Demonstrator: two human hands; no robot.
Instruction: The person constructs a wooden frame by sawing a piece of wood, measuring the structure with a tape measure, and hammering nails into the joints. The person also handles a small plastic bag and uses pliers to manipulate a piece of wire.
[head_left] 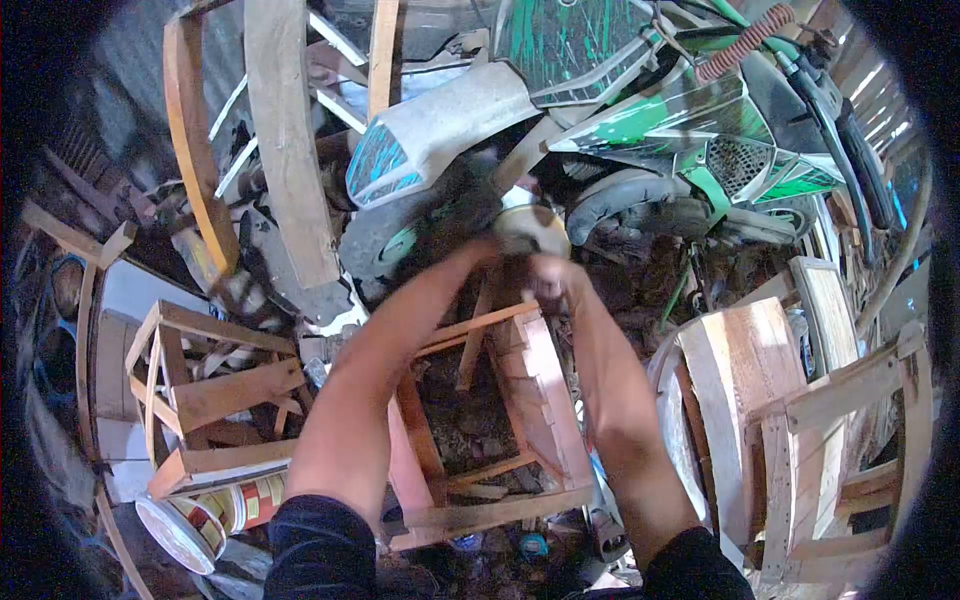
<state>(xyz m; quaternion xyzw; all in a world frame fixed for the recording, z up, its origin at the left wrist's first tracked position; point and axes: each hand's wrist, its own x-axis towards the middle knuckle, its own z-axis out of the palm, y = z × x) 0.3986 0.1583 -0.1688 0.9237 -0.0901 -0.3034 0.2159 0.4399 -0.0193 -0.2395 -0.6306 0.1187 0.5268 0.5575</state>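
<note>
Both arms reach forward over a wooden frame (545, 365). My left hand (484, 254) is dark and blurred beside a round, pale tan object (530, 230), and its fingers are hidden in shadow. My right hand (550, 274) lies at the near side of that same round object, smeared by motion. What either hand holds, if anything, I cannot tell. The wooden frame below has a pale, sunlit side panel and an open middle. A narrow wooden strip (476, 335) slants down inside it.
A small motorbike with green and white panels (650, 130) stands across the back. Long planks (290, 140) lean at the back left. A slatted wooden frame (215, 395) sits on the left above a plastic bucket (185, 530). More wooden pieces (745, 375) stand at the right.
</note>
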